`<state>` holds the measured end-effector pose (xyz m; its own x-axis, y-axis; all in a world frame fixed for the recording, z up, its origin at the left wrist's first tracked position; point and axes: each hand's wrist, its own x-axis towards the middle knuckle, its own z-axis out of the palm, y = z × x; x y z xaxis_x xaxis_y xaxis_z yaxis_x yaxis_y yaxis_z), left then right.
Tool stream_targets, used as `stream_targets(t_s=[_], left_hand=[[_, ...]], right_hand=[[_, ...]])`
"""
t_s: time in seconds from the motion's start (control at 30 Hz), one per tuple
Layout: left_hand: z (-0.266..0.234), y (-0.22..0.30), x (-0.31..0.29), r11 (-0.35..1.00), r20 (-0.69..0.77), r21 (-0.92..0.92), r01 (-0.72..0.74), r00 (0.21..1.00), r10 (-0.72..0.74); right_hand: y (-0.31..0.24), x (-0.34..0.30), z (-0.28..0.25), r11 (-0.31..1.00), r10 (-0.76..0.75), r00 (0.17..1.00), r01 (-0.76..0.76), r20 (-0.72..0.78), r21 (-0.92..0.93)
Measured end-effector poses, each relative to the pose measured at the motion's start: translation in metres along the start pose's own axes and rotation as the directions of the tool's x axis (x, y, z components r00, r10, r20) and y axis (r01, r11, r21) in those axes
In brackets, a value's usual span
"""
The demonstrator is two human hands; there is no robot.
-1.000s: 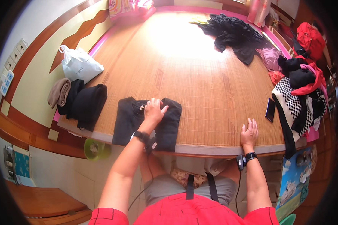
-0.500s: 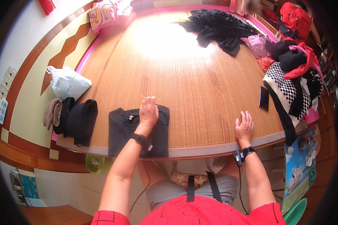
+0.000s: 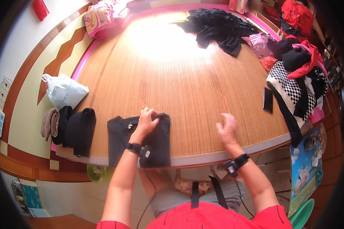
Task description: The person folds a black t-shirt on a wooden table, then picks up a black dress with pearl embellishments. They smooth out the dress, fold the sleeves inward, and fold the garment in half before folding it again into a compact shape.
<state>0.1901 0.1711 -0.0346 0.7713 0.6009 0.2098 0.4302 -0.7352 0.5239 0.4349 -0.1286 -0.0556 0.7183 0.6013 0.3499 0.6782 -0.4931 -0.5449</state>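
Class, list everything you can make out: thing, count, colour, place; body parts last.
folded shirt: one, black, near edge, left
folded garments: three, brown and black, left
bag: one, white, behind them
phone: one, black, right
clothes heap: one, black, upper right
clothes pile: one, mixed colours, right
patterned fabric: one, multicoloured, upper left
mat: one, brown, centre
container: one, green, lower left
printed panel: one, blue and green, lower right
wall plates: several, white, left wall
wrist straps: two, black, both wrists
worn top: one, red, bottom
shorts: one pair, grey, bottom
left hand: one, bare, on the folded shirt
right hand: one, bare, over the mat
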Motion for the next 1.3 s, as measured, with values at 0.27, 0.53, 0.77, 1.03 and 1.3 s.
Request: stream_targets(t_s=[0.27, 0.53, 0.77, 1.03, 1.3], left_hand=[[-0.008, -0.006, -0.011, 0.886, 0.078, -0.452, 0.102, 0.994, -0.075], [-0.031, 0.018, 0.007, 0.855, 0.159, -0.492, 0.164, 0.982, -0.097], [0.003, -0.007, 0.014, 0.962, -0.064, -0.271, -0.037, 0.998, 0.02], [-0.055, -0.009, -0.06, 0.907, 0.024, 0.416, 0.067, 0.996, -0.084], [-0.049, -0.063, -0.118, 0.852, -0.02, 0.444, 0.277, 0.954, -0.3]], right_hand=[[-0.145, 0.003, 0.125, 0.594, 0.118, 0.851, -0.474, 0.512, 0.65], [-0.17, 0.023, 0.151, 0.577, 0.057, 0.942, -0.3, 0.33, 0.759], [-0.165, 0.041, 0.161, 0.776, -0.117, 0.939, -0.116, 0.323, 0.62], [-0.181, 0.025, 0.133, 0.96, -0.086, 0.978, 0.029, 0.192, 0.28], [-0.219, -0.027, 0.122, 0.884, -0.467, 0.779, 0.394, 0.419, 0.253]])
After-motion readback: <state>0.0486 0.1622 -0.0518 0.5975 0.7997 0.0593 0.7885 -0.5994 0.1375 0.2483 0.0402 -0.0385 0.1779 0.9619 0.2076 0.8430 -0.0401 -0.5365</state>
